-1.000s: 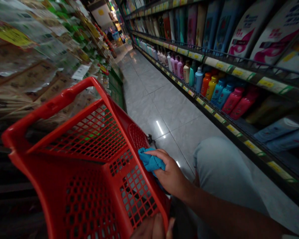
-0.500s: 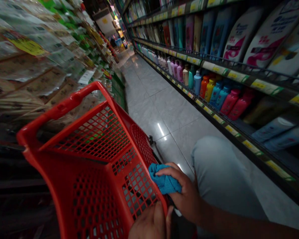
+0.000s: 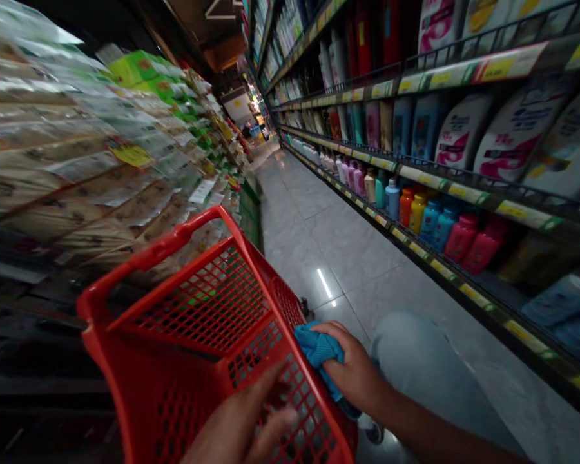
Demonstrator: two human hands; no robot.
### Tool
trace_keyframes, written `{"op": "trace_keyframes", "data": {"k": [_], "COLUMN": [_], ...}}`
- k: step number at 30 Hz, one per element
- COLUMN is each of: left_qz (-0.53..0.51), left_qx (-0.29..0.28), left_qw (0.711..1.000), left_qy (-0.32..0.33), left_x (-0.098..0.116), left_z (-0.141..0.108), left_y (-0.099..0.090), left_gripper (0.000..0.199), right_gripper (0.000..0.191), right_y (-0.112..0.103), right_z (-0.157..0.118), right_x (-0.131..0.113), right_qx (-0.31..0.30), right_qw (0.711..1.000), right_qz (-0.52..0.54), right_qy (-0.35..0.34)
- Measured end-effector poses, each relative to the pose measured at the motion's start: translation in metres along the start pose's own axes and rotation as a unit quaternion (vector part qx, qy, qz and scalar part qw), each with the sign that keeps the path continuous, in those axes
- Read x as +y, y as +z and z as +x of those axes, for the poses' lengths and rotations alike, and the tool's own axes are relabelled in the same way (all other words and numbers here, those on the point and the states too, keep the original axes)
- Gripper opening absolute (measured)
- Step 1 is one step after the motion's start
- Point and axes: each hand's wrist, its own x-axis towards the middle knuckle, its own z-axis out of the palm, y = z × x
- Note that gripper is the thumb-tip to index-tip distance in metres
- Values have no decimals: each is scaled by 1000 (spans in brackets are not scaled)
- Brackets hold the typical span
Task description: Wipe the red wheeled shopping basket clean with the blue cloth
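Observation:
A red plastic shopping cart with lattice sides stands in front of me, tilted in view. My right hand is closed around a crumpled blue cloth, which lies against the cart's right rim. Over the basket's inside, my left hand is held with its fingers apart and slightly blurred. It holds nothing and is off the rim. Part of a wheel shows below the right hand.
Shelves of shampoo bottles line the right side. Stacked packages in clear wrap rise on the left. A grey tiled floor runs down the aisle, and my knee is beside the cart.
My left hand has let go of the cart's right rim and moved left over the basket, fingers spread. My right hand keeps the cloth on the rim. The view has tilted up.

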Motion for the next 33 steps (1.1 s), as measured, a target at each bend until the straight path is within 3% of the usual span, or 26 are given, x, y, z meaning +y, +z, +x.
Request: {"op": "trace_keyframes", "data": {"k": [3, 5, 8, 11, 14, 17, 22, 24, 27, 30, 32, 33], "left_qz": [-63, -134, -170, -183, -195, -200, -205, -204, -239, -305, -256, -184], "left_qx": [122, 209, 260, 291, 301, 299, 279, 278, 249, 121, 72, 102], "left_qw": [987, 960, 939, 933, 931, 932, 935, 933, 930, 939, 960, 975], "left_qy": [-77, -125, -146, -109, -60, -50, -83, -103, -123, -107, -86, -77], "left_x": [-17, -31, -49, -57, -58, -58, -56, -53, -43, -36, -42, -50], "left_z": [64, 108, 154, 173, 174, 170, 165, 164, 158, 137, 111, 95], "left_y": [-39, -48, -43, -30, -21, -21, -22, -21, -26, -44, -63, -73], "left_gripper": [60, 74, 78, 63, 56, 57, 61, 60, 58, 60, 61, 59], "right_gripper": [53, 50, 45, 42, 47, 51, 52, 50, 45, 41, 44, 46], "right_y": [12, 23, 46, 74, 98, 107, 94, 86, 77, 73, 75, 77], "right_z": [34, 62, 111, 167, 215, 238, 218, 210, 212, 225, 233, 234], "right_x": [5, 9, 14, 13, 15, 33, 87, 97, 87, 56, 28, 13], "right_qx": [-11, -13, -9, -2, 16, 29, 36, 43, 27, 6, 4, 5], "right_qw": [1000, 999, 998, 998, 996, 991, 994, 993, 992, 993, 993, 990], "right_qz": [-25, -42, -60, -60, -45, -30, -54, -79, -122, -120, -111, -120], "right_qy": [-4, -5, -9, -26, -71, -124, -92, -72, -34, -3, -43, -78]}}
